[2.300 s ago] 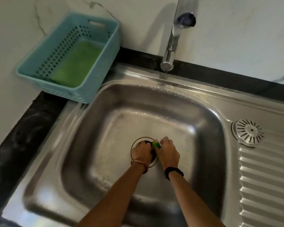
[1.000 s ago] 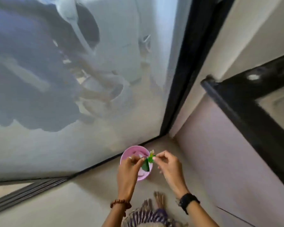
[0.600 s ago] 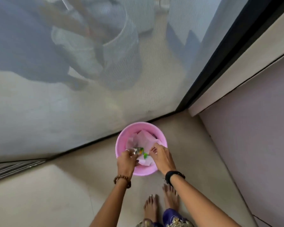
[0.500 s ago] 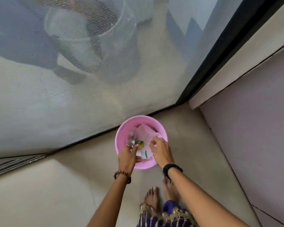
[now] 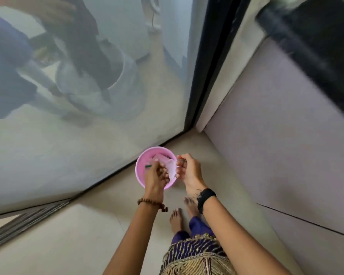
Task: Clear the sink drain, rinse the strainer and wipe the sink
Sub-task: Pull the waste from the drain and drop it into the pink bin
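Observation:
I stand over a pink bin (image 5: 140, 171) on the floor with pale paper or plastic waste (image 5: 170, 165) inside it. My left hand (image 5: 156, 175) hovers over the bin with its fingers curled, and a small green scrap (image 5: 148, 166) sticks out at its fingertips. At the bin's right rim, my right hand (image 5: 188, 170) grips a small shiny metal piece (image 5: 182, 160), apparently the sink strainer, mostly hidden by the fingers. The sink itself is out of view.
A sliding screen door with a dark frame (image 5: 203, 76) stands behind the bin. A mauve cabinet front (image 5: 276, 135) runs along the right under a black counter edge (image 5: 316, 36). My bare feet (image 5: 176, 219) are just behind the bin on the beige floor.
I turned from the sink to the bin with the green waste. Since half a second ago both hands have risen a little and my right hand has drawn back to the bin's right rim.

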Motion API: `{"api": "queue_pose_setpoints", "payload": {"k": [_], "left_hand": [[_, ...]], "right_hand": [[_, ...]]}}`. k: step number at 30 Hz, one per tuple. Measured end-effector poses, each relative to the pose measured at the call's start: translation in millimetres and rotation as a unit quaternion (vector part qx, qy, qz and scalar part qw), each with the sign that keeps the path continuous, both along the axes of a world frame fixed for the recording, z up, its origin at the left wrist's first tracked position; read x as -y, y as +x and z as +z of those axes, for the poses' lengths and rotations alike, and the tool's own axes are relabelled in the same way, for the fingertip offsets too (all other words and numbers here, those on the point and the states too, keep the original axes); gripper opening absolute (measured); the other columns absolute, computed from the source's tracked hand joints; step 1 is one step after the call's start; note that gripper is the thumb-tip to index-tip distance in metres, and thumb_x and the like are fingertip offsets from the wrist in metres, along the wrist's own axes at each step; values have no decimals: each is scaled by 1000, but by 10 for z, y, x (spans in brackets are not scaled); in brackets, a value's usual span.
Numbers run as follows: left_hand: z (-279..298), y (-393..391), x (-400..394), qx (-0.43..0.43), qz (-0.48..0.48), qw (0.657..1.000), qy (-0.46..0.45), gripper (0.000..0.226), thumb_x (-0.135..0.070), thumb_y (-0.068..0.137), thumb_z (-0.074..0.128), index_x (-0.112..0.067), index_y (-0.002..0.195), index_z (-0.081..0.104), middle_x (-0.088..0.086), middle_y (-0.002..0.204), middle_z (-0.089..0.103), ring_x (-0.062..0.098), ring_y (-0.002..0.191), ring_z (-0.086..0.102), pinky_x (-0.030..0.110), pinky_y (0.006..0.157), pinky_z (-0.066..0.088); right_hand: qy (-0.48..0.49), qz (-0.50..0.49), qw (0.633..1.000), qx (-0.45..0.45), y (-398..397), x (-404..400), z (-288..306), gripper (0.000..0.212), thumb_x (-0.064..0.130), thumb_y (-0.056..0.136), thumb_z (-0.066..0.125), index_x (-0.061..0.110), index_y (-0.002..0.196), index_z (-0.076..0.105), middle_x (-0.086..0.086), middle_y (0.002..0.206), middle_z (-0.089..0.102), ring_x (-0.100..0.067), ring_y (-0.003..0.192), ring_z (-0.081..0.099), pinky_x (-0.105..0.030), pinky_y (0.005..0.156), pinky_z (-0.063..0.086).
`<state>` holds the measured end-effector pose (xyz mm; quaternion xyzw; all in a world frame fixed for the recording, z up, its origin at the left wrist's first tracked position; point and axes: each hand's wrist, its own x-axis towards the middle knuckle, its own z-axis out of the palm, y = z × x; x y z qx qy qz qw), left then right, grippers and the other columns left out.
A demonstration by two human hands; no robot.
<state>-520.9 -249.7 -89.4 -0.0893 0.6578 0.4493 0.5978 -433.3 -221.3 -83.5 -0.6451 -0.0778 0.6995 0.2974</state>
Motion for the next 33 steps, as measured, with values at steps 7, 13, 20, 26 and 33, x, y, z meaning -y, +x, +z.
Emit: {"api": "queue_pose_setpoints", "payload": {"k": [7,13,20,26,33], "left_hand": [[2273,898,9,238,-96,947,192,48,-24,94,39,-19,46,39,-3,29,27,4,21,23,16,24,16],[3150,1988,-381,267,-289,877,276,45,-26,86,44,-20,41,42,-5,30,28,3,22,24,15,26,15],[3069,3830,-1285,-3,-571,763,302,37,-28,92,45,-19,57,51,-7,35,42,5,29,33,14,30,24],[2040,4933,-2180,-356,-726,514,286,20,-19,87,53,-8,91,70,14,94,70,28,87,64,33,75,48],[945,5460,-2424,-474,-826,182,245,29,-22,92,47,-16,120,54,11,123,56,30,109,58,37,86,47]], "right_hand": [[147,-22,977,-151,1035,51,2144,21,21,90,43,15,72,53,8,45,46,-5,31,30,-15,29,22],[300,-113,941,-107,2268,89,3151,23,21,92,42,15,74,55,7,49,46,-4,32,30,-14,29,23],[280,-209,922,164,4035,-306,3056,24,19,92,45,15,77,63,7,52,56,-3,32,36,-14,32,25],[153,-153,924,316,5178,-923,2096,16,18,89,52,13,79,63,-4,70,65,-2,42,48,-14,41,36],[5,119,871,477,5441,-1289,949,27,27,91,46,11,105,63,-10,104,69,-28,95,64,-29,70,43]]}}
